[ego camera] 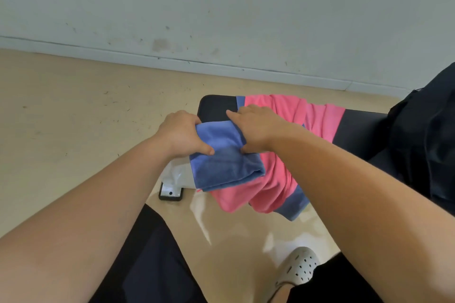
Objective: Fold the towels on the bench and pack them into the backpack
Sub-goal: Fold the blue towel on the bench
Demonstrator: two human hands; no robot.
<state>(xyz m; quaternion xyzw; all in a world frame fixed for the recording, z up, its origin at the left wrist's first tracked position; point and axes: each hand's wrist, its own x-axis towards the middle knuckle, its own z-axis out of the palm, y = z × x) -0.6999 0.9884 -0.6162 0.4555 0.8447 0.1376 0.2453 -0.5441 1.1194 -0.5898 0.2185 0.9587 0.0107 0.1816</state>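
The left hand [183, 134] grips the folded blue towel [226, 160] at its nine o'clock edge, the right hand [253, 128] at three. It looks soft and floppy; hold the sides.

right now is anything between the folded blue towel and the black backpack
Only the crumpled pink towel lies across the black padded bench between the folded blue towel and the black backpack; its opening cannot be seen.

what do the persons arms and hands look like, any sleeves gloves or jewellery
The left hand and right hand are ungloved. The left forearm and right forearm are bare to the frame edge, no sleeves showing. No watch, ring, bracelet or marking is visible.
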